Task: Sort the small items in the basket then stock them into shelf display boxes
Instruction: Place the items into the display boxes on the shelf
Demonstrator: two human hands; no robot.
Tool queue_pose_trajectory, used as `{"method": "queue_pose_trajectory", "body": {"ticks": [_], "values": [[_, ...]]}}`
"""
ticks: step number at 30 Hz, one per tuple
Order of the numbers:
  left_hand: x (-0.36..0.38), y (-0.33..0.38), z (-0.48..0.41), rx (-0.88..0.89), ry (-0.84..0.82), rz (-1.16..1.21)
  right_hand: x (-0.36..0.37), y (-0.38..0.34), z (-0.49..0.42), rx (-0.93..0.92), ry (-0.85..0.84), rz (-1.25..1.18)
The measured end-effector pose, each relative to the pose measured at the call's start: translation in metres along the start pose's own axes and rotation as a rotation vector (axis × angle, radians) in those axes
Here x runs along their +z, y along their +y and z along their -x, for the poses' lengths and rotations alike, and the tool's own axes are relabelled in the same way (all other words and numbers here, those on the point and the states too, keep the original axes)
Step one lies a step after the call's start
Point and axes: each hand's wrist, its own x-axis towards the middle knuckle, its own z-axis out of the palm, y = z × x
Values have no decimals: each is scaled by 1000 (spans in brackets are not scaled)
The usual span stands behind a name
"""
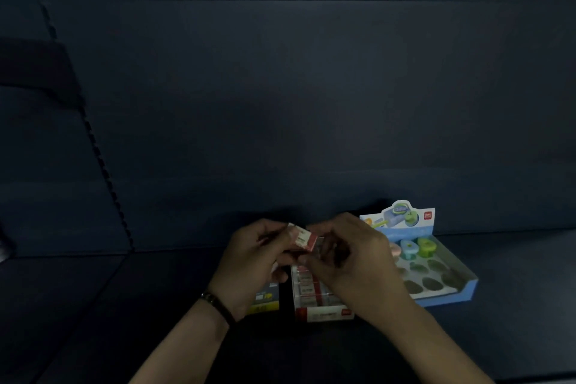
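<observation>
Head view, dim light. Left hand [252,262] and right hand [352,259] met just above the red display box [324,313], both pinching one small red-and-white packet [304,238]. Left thumb and curled fingertips were on its upper-left end, right thumb and forefinger on its lower-right end. Packet was tilted and clear of the box. Rows of like packets lay in the red display box, mostly under the right hand. Blue display box [461,287] stood just beside it on the right, with three coloured pieces [425,246] in its back row and the other wells bare. Yellow-labelled box [265,305] sat on the left, half hidden by the left hand. Basket not in view.

Judgement: the step was orienting the packet for stocking. Best done by turning it to match the printed faces below, passing it to one hand, then seating it flat in the next gap without nudging its neighbours.
</observation>
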Motion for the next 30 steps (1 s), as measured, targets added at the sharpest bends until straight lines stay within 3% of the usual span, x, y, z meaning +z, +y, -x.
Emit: {"method": "queue_pose_trajectory", "body": {"ticks": [4,9,13,17,21,30], "values": [[6,-1,-2,-7,-41,-22,-1,15,4,-186,22,183],[-1,-6,-11,-99,-40,-46,-12,32,1,-93,-14,195],[-11,-10,-17,-228,-74,293,-14,57,3,34,-147,253],[-18,-18,-19,-158,-34,252,-9,64,11,173,-303,358],[-22,-18,-15,-87,-19,133,-3,68,11,231,-334,435],[-23,-15,-10,-5,-23,87,9,67,4,259,-490,620]]}}
